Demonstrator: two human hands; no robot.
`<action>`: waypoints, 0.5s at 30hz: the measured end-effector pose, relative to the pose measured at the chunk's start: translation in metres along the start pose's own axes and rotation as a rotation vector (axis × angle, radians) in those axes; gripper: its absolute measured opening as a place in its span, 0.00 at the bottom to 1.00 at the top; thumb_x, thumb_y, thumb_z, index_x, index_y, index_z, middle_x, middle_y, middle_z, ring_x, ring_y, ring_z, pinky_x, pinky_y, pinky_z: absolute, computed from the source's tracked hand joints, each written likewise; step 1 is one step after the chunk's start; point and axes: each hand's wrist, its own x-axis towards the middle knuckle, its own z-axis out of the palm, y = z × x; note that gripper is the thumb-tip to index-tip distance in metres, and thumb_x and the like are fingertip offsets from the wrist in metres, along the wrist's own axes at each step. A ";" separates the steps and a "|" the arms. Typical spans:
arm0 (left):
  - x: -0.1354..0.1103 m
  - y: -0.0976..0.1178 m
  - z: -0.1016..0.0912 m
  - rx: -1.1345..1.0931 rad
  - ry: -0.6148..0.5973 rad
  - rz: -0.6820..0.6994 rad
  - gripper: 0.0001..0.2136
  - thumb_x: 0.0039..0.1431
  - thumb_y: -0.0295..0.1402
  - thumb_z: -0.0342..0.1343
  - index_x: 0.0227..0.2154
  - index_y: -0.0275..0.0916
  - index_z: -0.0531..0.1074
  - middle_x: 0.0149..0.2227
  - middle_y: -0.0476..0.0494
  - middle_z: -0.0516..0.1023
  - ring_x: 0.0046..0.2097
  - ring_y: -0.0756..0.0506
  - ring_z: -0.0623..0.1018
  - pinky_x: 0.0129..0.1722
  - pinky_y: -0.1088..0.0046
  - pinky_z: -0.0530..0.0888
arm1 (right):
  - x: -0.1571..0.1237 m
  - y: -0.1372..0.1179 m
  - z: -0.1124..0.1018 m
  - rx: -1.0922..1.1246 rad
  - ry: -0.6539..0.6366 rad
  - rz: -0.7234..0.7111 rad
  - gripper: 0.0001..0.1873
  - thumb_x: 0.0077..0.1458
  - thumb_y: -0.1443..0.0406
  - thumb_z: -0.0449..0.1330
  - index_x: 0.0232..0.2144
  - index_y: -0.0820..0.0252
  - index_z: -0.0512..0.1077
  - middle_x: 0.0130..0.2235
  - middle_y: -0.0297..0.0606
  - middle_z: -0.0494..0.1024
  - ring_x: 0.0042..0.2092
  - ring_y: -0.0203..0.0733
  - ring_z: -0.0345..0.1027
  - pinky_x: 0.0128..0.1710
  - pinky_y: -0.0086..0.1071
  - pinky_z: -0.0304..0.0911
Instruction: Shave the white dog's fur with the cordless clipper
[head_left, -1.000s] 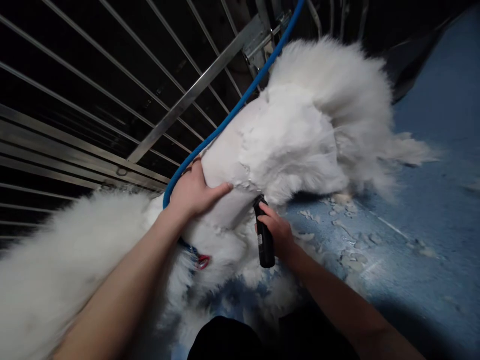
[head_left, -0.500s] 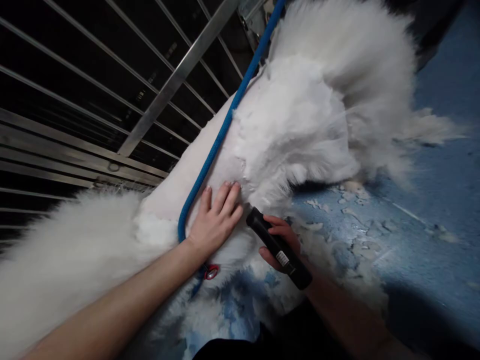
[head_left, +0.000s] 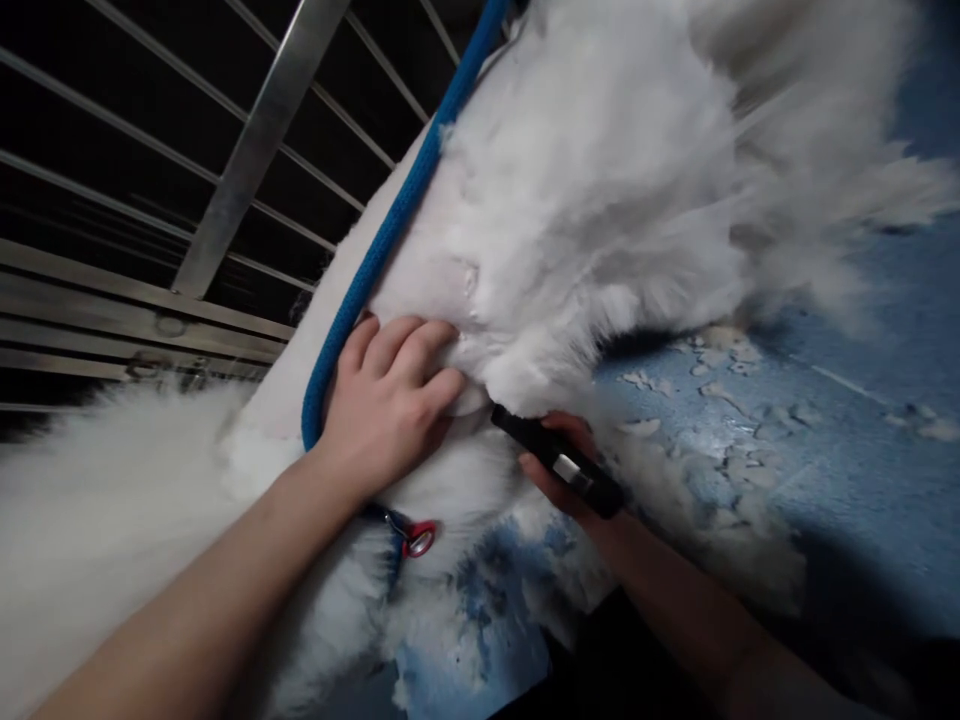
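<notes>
A white fluffy dog [head_left: 592, 170] lies across a blue table, part of its coat shaved short. My left hand [head_left: 390, 400] presses on the shaved flank with fingers curled into the skin, beside a blue leash [head_left: 375, 250] that runs over the dog's back. My right hand [head_left: 559, 475] grips a black clipper [head_left: 559, 462], its head pushed into the long fur just right of my left fingers. A red clip [head_left: 418, 538] hangs at the leash's lower end.
Metal cage bars [head_left: 247, 130] stand at the left and behind the dog. The blue table top [head_left: 825, 440] at the right is strewn with clumps of cut white fur. A big mass of loose fur [head_left: 97, 520] lies at the lower left.
The view has moved closer to the dog. My left hand shifted from lying flat to curling on the flank. The clipper swung from upright to slanted, its head now in the fur.
</notes>
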 end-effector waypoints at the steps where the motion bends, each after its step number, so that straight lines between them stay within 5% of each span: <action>1: 0.002 -0.001 -0.002 -0.011 -0.001 -0.001 0.02 0.53 0.34 0.57 0.30 0.46 0.74 0.60 0.49 0.72 0.64 0.32 0.66 0.66 0.43 0.56 | -0.001 -0.002 -0.001 0.019 -0.006 -0.005 0.18 0.52 0.61 0.64 0.45 0.52 0.66 0.44 0.39 0.76 0.43 0.49 0.75 0.42 0.41 0.74; 8: 0.006 -0.010 -0.002 0.060 0.102 0.155 0.02 0.53 0.32 0.58 0.30 0.43 0.75 0.57 0.44 0.74 0.60 0.32 0.69 0.64 0.43 0.60 | 0.000 0.014 0.009 -0.066 0.073 0.022 0.18 0.49 0.63 0.67 0.42 0.52 0.68 0.36 0.33 0.75 0.34 0.42 0.72 0.35 0.36 0.72; 15: 0.009 -0.012 0.002 0.129 0.243 0.278 0.05 0.58 0.34 0.59 0.30 0.39 0.75 0.53 0.39 0.75 0.56 0.33 0.72 0.60 0.45 0.66 | -0.015 0.014 0.008 0.030 0.078 0.047 0.19 0.49 0.60 0.66 0.44 0.49 0.68 0.42 0.35 0.75 0.40 0.45 0.74 0.38 0.40 0.72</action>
